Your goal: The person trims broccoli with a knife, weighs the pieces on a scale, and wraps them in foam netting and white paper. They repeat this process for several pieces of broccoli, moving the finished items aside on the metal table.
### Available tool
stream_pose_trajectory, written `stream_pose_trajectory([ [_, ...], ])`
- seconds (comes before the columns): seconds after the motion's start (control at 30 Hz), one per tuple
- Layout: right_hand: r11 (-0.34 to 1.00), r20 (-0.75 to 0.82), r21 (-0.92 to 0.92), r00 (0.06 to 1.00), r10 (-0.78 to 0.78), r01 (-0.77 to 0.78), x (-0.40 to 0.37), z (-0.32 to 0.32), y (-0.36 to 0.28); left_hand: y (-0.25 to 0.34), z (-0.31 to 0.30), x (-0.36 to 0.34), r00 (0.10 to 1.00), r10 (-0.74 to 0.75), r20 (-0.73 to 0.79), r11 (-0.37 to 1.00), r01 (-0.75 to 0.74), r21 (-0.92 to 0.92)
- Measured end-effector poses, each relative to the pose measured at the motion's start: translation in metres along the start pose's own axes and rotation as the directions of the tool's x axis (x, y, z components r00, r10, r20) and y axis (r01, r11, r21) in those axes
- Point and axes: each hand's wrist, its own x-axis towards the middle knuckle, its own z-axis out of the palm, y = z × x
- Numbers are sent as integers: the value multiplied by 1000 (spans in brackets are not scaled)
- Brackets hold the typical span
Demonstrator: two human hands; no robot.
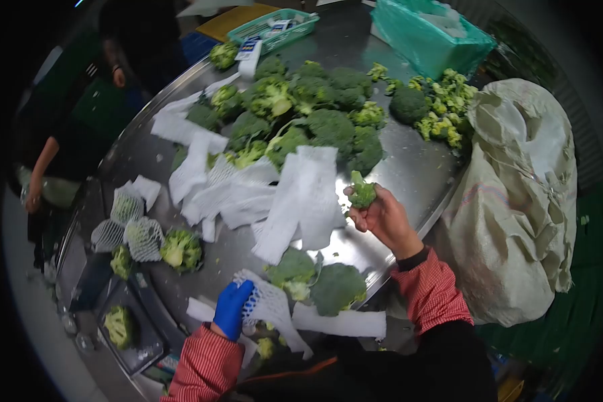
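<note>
My right hand [388,222], bare, is closed around a small broccoli floret [362,193] held above the steel table. Near the table's front edge my left hand [230,309], in a blue glove, grips a white foam net sleeve [269,303]. Just right of the sleeve lie two broccoli heads, one pale green [293,269] and one darker [338,289]. Flat white foam sleeves [301,197] are spread between my hands and a large heap of broccoli [331,127]. Part of the sleeve in my left hand is hidden behind the glove.
A white woven sack [516,201] stands at the right edge, beside loose broccoli trimmings [449,107]. Farther back are a green-lined box [432,33] and a green basket [275,30]. Netted broccoli [143,239] and a scale tray [134,338] are left. Other people stand beyond.
</note>
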Motion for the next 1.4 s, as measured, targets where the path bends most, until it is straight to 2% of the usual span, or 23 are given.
stream_pose_trajectory([
  [0.03,1000,-25,8,1000,11,-11,-4,26,7,1,-2,-4,1000,27,-4,1000,-27,6],
  [0.1,998,25,4,998,58,-58,-8,60,26,-2,-11,-10,997,78,-12,997,-78,18],
  [0.13,996,23,-49,997,72,-70,-10,78,34,-3,-14,-16,997,81,-20,996,-82,-18],
  [0.27,975,77,69,975,206,-212,-19,142,60,-3,-28,-34,991,127,-35,984,-130,-123],
  [0.47,941,199,47,927,319,-335,-20,203,105,-4,-63,-70,981,184,-65,956,-194,-221],
  [0.57,910,221,-321,914,340,-261,-26,235,136,-22,-87,-63,953,299,43,823,-235,-518],
  [0.6,841,271,-512,896,352,-175,-29,248,143,-17,-89,-78,936,353,-19,862,-333,-383],
  [0.63,715,257,-693,896,362,-90,-31,257,157,-11,-92,-92,911,405,-81,881,-412,-231],
  [0.7,561,355,-809,907,227,177,-28,266,175,-22,-115,-102,914,383,-133,888,-404,-220],
  [0.77,748,358,-663,887,291,22,-23,295,177,-29,-134,-116,896,408,-175,880,-437,-187],
  [0.9,705,489,-691,824,288,164,-16,344,209,-37,-162,-141,761,535,-367,756,-625,-195],
  [0.93,666,526,-712,797,296,223,-16,361,208,-38,-172,-149,750,520,-409,769,-619,-159],
  [1.03,686,618,-663,736,276,299,-10,403,228,-36,-192,-168,626,521,-581,682,-714,-159],
  [1.07,703,630,-660,706,324,266,-7,420,229,-37,-199,-170,571,519,-636,623,-762,-176],
  [1.17,645,670,-672,670,319,365,24,458,249,-50,-226,-179,552,392,-735,609,-755,-242],
  [1.2,615,686,-667,669,287,420,35,466,258,-59,-236,-178,502,426,-753,556,-802,-220],
  [1.3,593,758,-602,615,215,535,64,486,281,-76,-246,-189,596,356,-719,577,-746,-332],
  [1.33,526,775,-597,606,180,606,68,490,286,-78,-246,-193,644,297,-706,594,-703,-391],
  [1.4,451,777,-617,590,219,645,72,498,290,-84,-249,-192,669,280,-689,556,-698,-452],
])
